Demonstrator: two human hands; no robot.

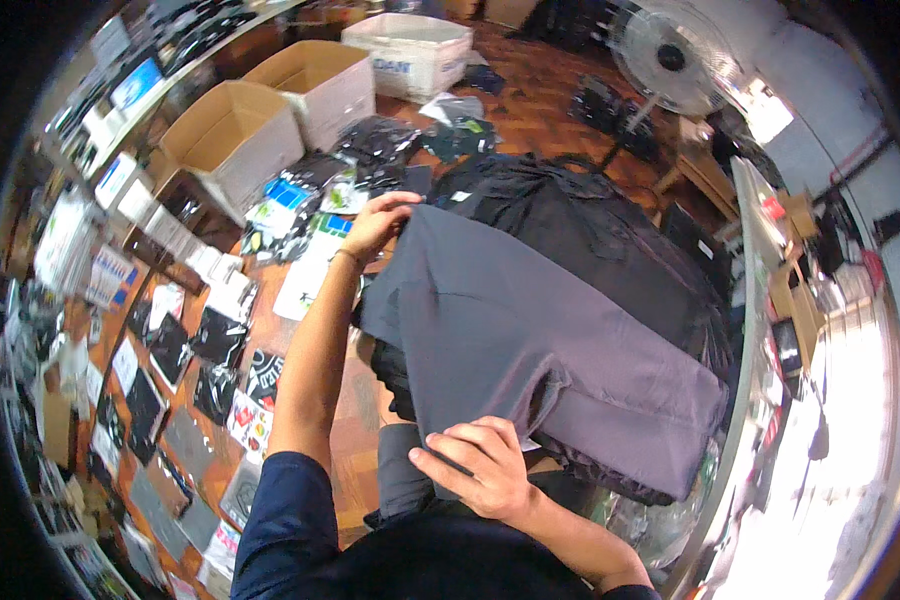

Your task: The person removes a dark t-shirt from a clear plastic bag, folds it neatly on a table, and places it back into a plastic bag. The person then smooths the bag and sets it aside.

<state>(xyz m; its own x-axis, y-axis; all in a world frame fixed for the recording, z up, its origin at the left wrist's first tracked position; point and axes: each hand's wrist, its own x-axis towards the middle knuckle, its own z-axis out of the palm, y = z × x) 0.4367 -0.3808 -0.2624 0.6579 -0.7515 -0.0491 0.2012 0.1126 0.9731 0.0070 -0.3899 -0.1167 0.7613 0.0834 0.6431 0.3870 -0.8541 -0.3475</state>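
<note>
A pair of dark grey trousers (490, 290) is spread out in front of me, its two legs pointing right and toward me. My left hand (378, 225) is closed on the far left corner of the cloth, with the arm stretched out. At the near edge, my right hand (480, 465) has its fingers bent around the fabric, the thumb pointing left. Beneath and beyond the trousers lies a big heap of black cloth (590, 215), partly hidden by them.
Open cardboard boxes (235, 125) and a white box (407, 60) stand at the far left. Plastic-wrapped packets (375, 140) and flat printed pieces (253, 420) lie on the wooden floor. A standing fan (670, 57) is at the far right, with a long table edge (745, 300) along the right.
</note>
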